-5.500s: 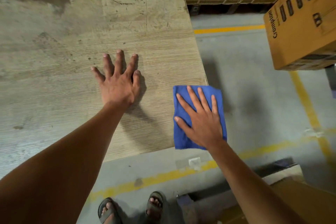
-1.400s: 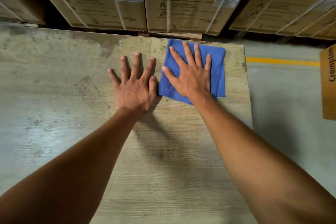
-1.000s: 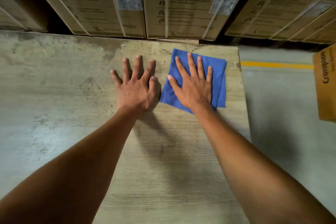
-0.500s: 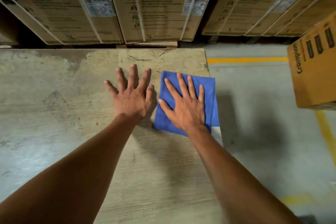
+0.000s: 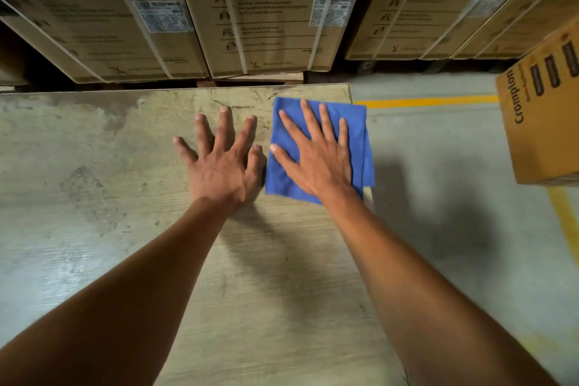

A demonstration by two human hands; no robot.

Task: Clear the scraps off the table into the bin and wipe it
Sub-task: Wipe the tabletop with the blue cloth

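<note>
Wiping is the step in hand, and by the look of the worktop the clearing part is done — no scraps show on the stretch in view, and no bin is in view either. The blue cloth, folded into a rough square, lies flat at the far right corner of the worktop, its right edge hanging just past the worktop's side. The right hand presses down on it with the palm, fingers straight and spread apart, gripping nothing. The left hand rests flat on the bare wood just beside the cloth's left edge, its fingers also straight and fanned out, thumb close to the cloth. To do this well, I would keep the whole palm loaded so the cloth stays flat and moves as one pad rather than bunching under the fingertips. Strokes should overlap and run along the grain, working from this far corner toward the near edge and then leftward across the grey, stained area — that patch probably needs firmer pressure. The risk here is the overhang: a push to the right could drag the cloth off the side onto the floor. The left hand serves best as a brace and should shift out of the cloth's path. Cardboard boxes stand just beyond the far edge.
</note>
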